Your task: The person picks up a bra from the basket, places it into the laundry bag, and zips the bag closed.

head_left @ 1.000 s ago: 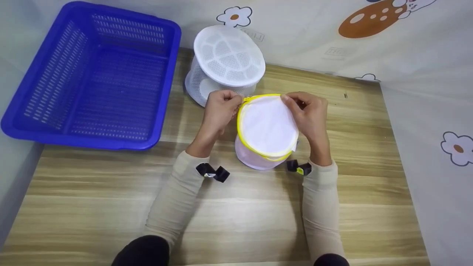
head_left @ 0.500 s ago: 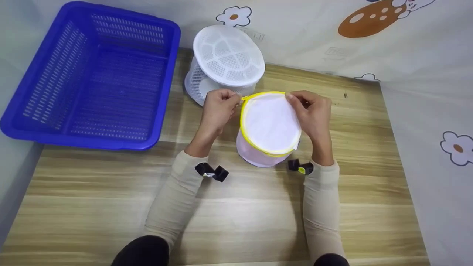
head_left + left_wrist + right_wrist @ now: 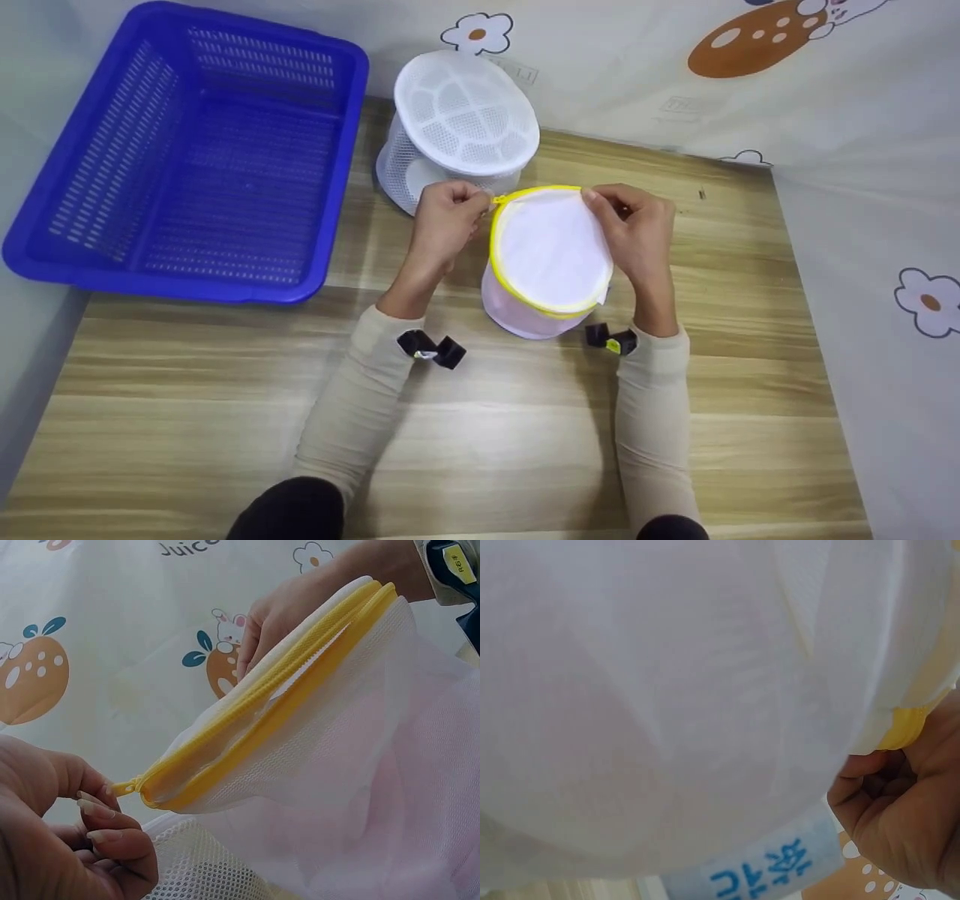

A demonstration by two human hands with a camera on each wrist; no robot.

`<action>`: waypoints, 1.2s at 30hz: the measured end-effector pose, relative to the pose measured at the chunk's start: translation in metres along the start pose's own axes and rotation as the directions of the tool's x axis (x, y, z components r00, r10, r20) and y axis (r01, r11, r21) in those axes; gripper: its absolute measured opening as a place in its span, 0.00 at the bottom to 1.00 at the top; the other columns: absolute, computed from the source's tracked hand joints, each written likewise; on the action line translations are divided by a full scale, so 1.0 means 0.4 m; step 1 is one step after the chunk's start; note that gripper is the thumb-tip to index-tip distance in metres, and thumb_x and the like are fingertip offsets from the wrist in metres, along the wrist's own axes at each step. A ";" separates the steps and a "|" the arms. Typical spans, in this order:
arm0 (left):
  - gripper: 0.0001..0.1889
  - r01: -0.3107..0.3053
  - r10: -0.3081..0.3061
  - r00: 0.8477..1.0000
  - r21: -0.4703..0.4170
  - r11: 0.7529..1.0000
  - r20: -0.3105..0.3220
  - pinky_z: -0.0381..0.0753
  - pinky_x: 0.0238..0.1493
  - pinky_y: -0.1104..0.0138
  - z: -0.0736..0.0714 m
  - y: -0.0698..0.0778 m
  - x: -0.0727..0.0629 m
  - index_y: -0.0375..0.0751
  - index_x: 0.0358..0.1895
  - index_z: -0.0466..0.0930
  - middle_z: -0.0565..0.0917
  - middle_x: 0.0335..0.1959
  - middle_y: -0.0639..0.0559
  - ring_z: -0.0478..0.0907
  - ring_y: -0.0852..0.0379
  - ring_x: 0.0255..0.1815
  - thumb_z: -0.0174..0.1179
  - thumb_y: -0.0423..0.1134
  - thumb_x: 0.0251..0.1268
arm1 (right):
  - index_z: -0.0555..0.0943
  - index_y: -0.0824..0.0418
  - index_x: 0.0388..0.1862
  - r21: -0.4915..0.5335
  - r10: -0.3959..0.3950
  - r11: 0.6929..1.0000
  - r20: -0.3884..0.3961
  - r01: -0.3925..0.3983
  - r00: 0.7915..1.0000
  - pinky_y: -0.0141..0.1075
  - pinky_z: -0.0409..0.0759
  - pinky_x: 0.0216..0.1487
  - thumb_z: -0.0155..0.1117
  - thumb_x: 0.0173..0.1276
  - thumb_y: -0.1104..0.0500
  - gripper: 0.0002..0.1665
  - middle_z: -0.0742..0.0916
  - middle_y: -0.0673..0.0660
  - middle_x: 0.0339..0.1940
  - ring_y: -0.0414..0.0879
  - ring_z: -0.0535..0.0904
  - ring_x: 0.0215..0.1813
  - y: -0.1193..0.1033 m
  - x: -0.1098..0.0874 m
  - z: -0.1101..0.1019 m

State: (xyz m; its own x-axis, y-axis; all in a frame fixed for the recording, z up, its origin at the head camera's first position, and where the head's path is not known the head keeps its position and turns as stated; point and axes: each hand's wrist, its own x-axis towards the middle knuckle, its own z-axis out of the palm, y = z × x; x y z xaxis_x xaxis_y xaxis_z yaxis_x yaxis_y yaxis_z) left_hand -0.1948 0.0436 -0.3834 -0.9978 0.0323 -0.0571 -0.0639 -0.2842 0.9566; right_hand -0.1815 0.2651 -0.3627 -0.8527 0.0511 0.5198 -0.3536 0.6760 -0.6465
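Note:
Between the two hands is a round mesh laundry bag (image 3: 555, 251), white on top with pinkish sides and a yellow zipper (image 3: 255, 705) around its top edge. My left hand (image 3: 448, 225) pinches the zipper pull (image 3: 125, 787) at the bag's far left. At the far right of the rim, my right hand (image 3: 637, 229) grips the edge between thumb and fingers. In the left wrist view the zipper's two yellow tapes stand apart along part of their length. A white tag (image 3: 757, 866) with blue lettering hangs from the bag in the right wrist view.
Behind the left hand stands a white mesh cylinder (image 3: 465, 112) with a tilted round top. A large blue plastic basket (image 3: 341, 180) is at the left. All sit on a wood-grain table (image 3: 480, 442), with a printed sheet (image 3: 622, 97) behind and at the right.
Over the last second the bag and right hand have shifted slightly right and away. The left hand has stayed nearly in place, still pinching the zipper pull. Almost nothing differs in the last half second.

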 end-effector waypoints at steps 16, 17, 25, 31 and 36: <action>0.11 -0.003 0.003 1.000 -0.006 1.000 0.012 0.56 0.13 0.74 -0.003 -0.001 0.000 0.29 0.18 0.74 0.64 0.10 0.54 0.57 0.63 0.10 0.54 0.25 0.57 | 0.88 0.64 0.29 -0.003 0.001 1.000 -0.010 -0.001 1.000 0.25 0.69 0.22 0.68 0.62 0.58 0.10 0.85 0.54 0.21 0.39 0.73 0.20 0.050 0.002 -0.001; 0.11 -0.001 0.001 1.000 -0.004 1.000 0.012 0.56 0.13 0.74 -0.003 -0.001 0.000 0.30 0.18 0.74 0.64 0.10 0.54 0.57 0.63 0.10 0.54 0.25 0.58 | 0.88 0.64 0.29 -0.005 0.002 1.000 -0.013 -0.002 1.000 0.25 0.69 0.22 0.68 0.62 0.58 0.10 0.85 0.54 0.21 0.39 0.73 0.20 0.050 0.002 -0.001; 0.12 0.011 -0.011 1.000 -0.009 1.000 0.011 0.57 0.13 0.74 -0.001 0.000 0.000 0.31 0.17 0.73 0.64 0.10 0.53 0.57 0.62 0.10 0.54 0.24 0.58 | 0.88 0.65 0.30 -0.008 0.004 1.000 -0.018 -0.004 1.000 0.25 0.69 0.22 0.68 0.63 0.58 0.10 0.86 0.55 0.22 0.38 0.74 0.21 0.053 0.002 -0.003; 0.11 0.032 -0.032 0.999 -0.007 0.999 -0.003 0.57 0.13 0.74 -0.001 0.000 0.000 0.30 0.17 0.73 0.63 0.10 0.54 0.57 0.63 0.10 0.54 0.24 0.58 | 0.88 0.65 0.30 -0.011 0.016 1.000 -0.019 -0.016 1.000 0.25 0.69 0.22 0.68 0.63 0.58 0.10 0.86 0.55 0.23 0.39 0.74 0.21 0.057 0.003 0.001; 0.11 0.077 -0.078 0.997 -0.045 0.996 0.001 0.57 0.13 0.74 -0.002 0.000 0.001 0.28 0.18 0.72 0.65 0.11 0.53 0.57 0.63 0.09 0.53 0.23 0.58 | 0.88 0.65 0.30 -0.017 0.026 1.000 -0.018 -0.026 1.000 0.25 0.69 0.22 0.68 0.63 0.58 0.10 0.86 0.55 0.23 0.39 0.74 0.21 0.057 0.003 -0.001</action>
State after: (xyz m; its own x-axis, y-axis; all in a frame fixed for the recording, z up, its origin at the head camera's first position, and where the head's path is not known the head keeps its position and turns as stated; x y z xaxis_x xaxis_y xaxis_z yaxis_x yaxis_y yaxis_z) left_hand -0.1953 0.0427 -0.3835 -0.9899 0.0551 -0.1308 -0.1416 -0.3235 0.9356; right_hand -0.1905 0.2808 -0.3763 -0.8546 0.0815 0.5129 -0.3247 0.6869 -0.6502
